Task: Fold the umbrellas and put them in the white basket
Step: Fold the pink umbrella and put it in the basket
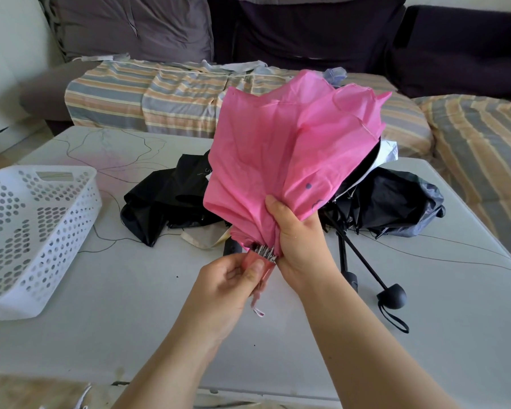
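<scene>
A pink umbrella [281,149] is held upright above the table, its canopy loose and bunched. My right hand [300,234] grips the gathered canopy near the metal rib tips. My left hand [233,281] pinches the pink handle just below them. Behind it on the table lie a black umbrella [165,202] at the centre left and another black umbrella [396,202] at the right, whose shaft and round black handle [391,296] point toward me. The white basket [27,231] with a perforated wall stands at the left with nothing in it.
The grey table [136,314] carries thin dark cracks or lines. A cream strap [201,240] lies by the black umbrella. A sofa with striped cloth [160,95] and dark cushions runs behind the table.
</scene>
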Demonstrator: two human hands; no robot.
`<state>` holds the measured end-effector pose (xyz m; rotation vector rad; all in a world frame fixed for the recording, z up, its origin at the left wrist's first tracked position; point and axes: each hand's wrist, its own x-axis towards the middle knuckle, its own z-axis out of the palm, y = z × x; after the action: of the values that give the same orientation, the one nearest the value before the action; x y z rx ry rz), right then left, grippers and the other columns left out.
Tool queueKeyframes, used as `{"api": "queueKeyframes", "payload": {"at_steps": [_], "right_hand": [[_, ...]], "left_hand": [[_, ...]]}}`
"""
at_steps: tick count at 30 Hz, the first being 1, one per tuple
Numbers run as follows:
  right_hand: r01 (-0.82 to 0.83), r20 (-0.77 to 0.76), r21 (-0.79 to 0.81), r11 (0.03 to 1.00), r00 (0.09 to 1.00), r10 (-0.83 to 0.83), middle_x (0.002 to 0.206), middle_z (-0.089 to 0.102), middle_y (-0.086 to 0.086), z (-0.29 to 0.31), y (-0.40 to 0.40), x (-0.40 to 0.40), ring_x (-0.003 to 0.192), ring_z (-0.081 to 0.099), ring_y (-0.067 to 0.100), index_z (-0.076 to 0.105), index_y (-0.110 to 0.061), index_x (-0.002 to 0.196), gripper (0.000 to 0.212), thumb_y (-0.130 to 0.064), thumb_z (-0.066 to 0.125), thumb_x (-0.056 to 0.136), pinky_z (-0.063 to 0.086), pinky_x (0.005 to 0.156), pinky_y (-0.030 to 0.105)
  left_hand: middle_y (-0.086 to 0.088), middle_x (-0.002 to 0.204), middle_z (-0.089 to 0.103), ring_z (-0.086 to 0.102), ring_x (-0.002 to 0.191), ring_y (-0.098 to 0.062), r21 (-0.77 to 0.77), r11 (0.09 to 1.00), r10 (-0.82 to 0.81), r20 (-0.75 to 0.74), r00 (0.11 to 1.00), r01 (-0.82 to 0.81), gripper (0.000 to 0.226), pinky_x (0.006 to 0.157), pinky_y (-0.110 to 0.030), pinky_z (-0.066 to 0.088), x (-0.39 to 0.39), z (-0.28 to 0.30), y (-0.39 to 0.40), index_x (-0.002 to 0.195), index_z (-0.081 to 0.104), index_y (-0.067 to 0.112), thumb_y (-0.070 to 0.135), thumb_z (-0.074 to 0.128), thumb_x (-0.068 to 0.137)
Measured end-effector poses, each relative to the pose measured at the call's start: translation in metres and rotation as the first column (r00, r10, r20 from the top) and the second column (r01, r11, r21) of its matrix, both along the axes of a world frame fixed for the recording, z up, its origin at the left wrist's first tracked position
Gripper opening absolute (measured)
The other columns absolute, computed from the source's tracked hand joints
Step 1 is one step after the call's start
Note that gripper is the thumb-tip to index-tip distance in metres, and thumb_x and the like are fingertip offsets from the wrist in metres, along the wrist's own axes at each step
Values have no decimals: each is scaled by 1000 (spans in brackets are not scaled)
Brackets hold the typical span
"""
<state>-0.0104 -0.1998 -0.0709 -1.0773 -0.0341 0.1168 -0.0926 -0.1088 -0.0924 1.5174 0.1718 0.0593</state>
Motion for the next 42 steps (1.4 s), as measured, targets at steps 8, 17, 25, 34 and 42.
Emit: {"api": "queueKeyframes", "payload": {"at_steps": [8, 17, 25, 34, 42], "right_hand": [[-241, -201, -250, 938, 960, 193, 93, 74, 10, 3, -9, 0, 88, 71, 27, 65, -9, 106, 52, -57, 55, 87, 52, 92, 46], [405, 260, -654, 639, 913, -313, 82, 47, -4, -1, -18, 5, 72, 46, 15, 53, -8, 105, 26, -23, 65, 86, 37, 64, 19], [184, 55, -600, 778, 980, -190, 103, 53, 2, -3, -16, 8, 87, 55, 21, 46, -12, 120, 39, -1, 53, 84, 47, 78, 34], [343, -37, -107, 933, 937, -348, 76, 59, 1, 10, -38, 16, 70, 57, 15, 59, -16, 80, 21, -20, 52, 99, 48, 67, 32], [78, -422, -210, 975, 892, -162, 69, 60, 13, -13, -40, 14, 69, 62, 26, 56, -5, 86, 19, -21, 56, 96, 57, 60, 39]], "left_hand": [[-9, 63, 63, 53, 53, -18, -154, 988, 4, -168, 986, -30, 37, 50, -26, 36, 8, 11, -5, 75, 61, 5, 32, 47, 96], [-7, 54, 62, 51, 47, -17, -349, 900, 191, -224, 956, -261, 27, 37, -17, 39, 16, 16, 5, 75, 56, 5, 23, 50, 95], [-16, 62, 59, 52, 43, -16, -554, 782, 175, -247, 953, -287, 21, 41, -21, 45, 13, 19, 6, 82, 54, 2, 18, 49, 95], [-15, 61, 57, 50, 40, -18, -734, 625, 67, -289, 955, -266, 30, 34, -19, 36, 17, 21, 15, 78, 53, 0, 27, 47, 89], [-20, 64, 60, 55, 36, -22, -673, 589, 112, -480, 870, -447, 35, 34, -22, 46, 21, 3, 18, 90, 54, -8, 26, 49, 94]]}}
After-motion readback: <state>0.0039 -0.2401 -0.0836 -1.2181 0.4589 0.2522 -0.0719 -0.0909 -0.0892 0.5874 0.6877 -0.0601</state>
